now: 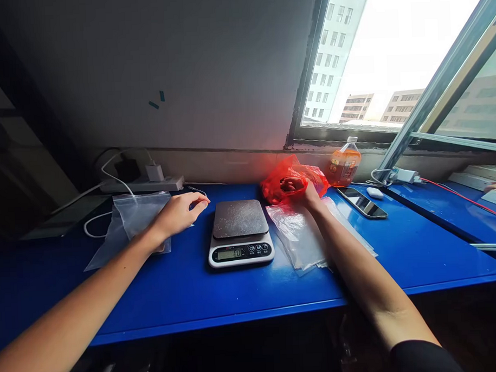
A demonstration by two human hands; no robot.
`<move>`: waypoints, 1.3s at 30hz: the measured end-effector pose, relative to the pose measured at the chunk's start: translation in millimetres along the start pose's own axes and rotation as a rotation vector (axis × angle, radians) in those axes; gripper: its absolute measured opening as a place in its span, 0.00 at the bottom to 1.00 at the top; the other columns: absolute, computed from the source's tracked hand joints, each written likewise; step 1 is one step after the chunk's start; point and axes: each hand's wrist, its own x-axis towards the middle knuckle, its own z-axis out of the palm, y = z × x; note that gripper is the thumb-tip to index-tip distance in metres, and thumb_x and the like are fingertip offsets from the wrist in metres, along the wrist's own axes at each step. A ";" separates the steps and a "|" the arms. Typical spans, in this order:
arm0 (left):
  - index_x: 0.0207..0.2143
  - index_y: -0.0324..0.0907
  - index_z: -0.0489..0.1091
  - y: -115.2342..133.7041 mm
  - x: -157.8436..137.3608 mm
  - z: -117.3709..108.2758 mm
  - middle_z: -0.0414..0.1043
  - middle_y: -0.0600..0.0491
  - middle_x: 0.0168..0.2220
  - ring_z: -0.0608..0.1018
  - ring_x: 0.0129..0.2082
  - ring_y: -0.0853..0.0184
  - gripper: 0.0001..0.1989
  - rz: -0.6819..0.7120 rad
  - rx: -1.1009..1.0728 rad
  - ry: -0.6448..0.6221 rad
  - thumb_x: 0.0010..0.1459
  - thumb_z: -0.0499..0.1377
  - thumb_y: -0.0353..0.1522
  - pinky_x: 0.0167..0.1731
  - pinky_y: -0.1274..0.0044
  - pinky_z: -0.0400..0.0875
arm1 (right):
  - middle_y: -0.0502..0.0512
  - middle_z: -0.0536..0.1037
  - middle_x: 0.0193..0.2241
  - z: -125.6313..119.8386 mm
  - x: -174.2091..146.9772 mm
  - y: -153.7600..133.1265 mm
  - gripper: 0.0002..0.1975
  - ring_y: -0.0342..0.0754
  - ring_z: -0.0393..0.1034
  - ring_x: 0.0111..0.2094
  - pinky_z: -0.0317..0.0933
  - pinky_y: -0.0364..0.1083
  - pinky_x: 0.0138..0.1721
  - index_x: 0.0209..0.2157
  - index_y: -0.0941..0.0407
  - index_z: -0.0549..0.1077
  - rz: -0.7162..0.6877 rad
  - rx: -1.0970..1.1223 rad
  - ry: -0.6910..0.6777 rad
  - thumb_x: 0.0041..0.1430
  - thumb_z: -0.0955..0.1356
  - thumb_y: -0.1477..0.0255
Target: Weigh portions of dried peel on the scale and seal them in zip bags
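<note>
My left hand [184, 211] hovers just left of a white kitchen scale [241, 257], thumb and fingertips drawn together; nothing shows between them. The scale's dark metal plate [240, 218] carries only pale specks, and its display appears to read zero. Inside a crumpled red plastic bag [294, 171] is my right hand [309, 194], its fingers mostly hidden by the bag. Reddish-brown rounded shapes show at the bag's opening, too dark to name. Under my right forearm lies a stack of clear plastic bags [298, 238]. Clear zip bags [123, 228] lie beneath my left wrist, with something brownish partly hidden there.
A bottle of orange drink [345, 163] stands by the window. Near it are a phone [362, 202] and a white earbud case [374, 192]. A power strip [144, 184] with cables lies along the wall. The blue table's front edge [220, 320] runs before me.
</note>
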 end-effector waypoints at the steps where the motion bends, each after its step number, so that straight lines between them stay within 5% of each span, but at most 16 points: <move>1: 0.37 0.46 0.77 -0.2 0.4 0.2 0.81 0.52 0.42 0.80 0.41 0.59 0.17 0.003 0.006 0.003 0.58 0.52 0.45 0.41 0.74 0.71 | 0.55 0.82 0.36 -1.3 -1.6 2.7 0.11 0.48 0.74 0.39 0.66 0.43 0.42 0.37 0.59 0.79 -0.001 0.005 0.028 0.56 0.65 0.73; 9: 0.37 0.45 0.77 4.6 -1.3 3.4 0.81 0.51 0.40 0.80 0.39 0.60 0.17 0.056 0.079 -0.045 0.58 0.51 0.42 0.41 0.74 0.71 | 0.64 0.80 0.45 -20.5 -6.0 -0.2 0.17 0.52 0.75 0.47 0.67 0.47 0.48 0.46 0.62 0.77 0.024 0.071 0.355 0.57 0.64 0.73; 16: 0.37 0.47 0.76 14.9 -3.5 3.4 0.80 0.52 0.43 0.79 0.44 0.59 0.16 0.068 0.073 -0.018 0.58 0.51 0.41 0.46 0.72 0.71 | 0.56 0.81 0.36 -56.7 -16.0 -24.6 0.16 0.49 0.76 0.34 0.71 0.50 0.37 0.46 0.56 0.76 -0.092 0.225 0.830 0.61 0.65 0.64; 19: 0.37 0.45 0.76 25.2 -7.9 2.9 0.80 0.51 0.42 0.79 0.43 0.60 0.16 0.120 0.041 0.045 0.60 0.50 0.40 0.48 0.72 0.70 | 0.55 0.79 0.34 -60.6 -27.2 -42.3 0.16 0.47 0.75 0.32 0.71 0.49 0.33 0.47 0.55 0.75 -0.146 0.300 0.919 0.64 0.63 0.62; 24: 0.39 0.43 0.75 47.5 -22.4 2.7 0.79 0.50 0.41 0.78 0.43 0.61 0.15 0.268 0.013 0.074 0.63 0.51 0.39 0.49 0.70 0.71 | 0.55 0.80 0.38 -39.9 -56.8 -82.7 0.11 0.46 0.75 0.33 0.71 0.47 0.34 0.43 0.54 0.75 -0.318 0.269 0.684 0.63 0.65 0.67; 31: 0.58 0.40 0.63 65.8 -36.2 1.6 0.75 0.46 0.48 0.78 0.44 0.61 0.26 0.256 -0.187 0.180 0.63 0.55 0.46 0.46 0.70 0.74 | 0.54 0.78 0.31 9.4 -87.6 -129.6 0.06 0.48 0.70 0.33 0.68 0.48 0.37 0.35 0.52 0.76 -0.686 0.226 0.229 0.61 0.67 0.73; 39: 0.40 0.42 0.74 67.7 -34.7 6.0 0.79 0.51 0.38 0.80 0.37 0.64 0.12 0.278 -0.181 0.088 0.62 0.56 0.39 0.43 0.72 0.74 | 0.54 0.78 0.32 23.0 -95.0 -133.8 0.07 0.48 0.70 0.33 0.67 0.48 0.37 0.35 0.53 0.77 -0.701 0.305 0.132 0.59 0.67 0.76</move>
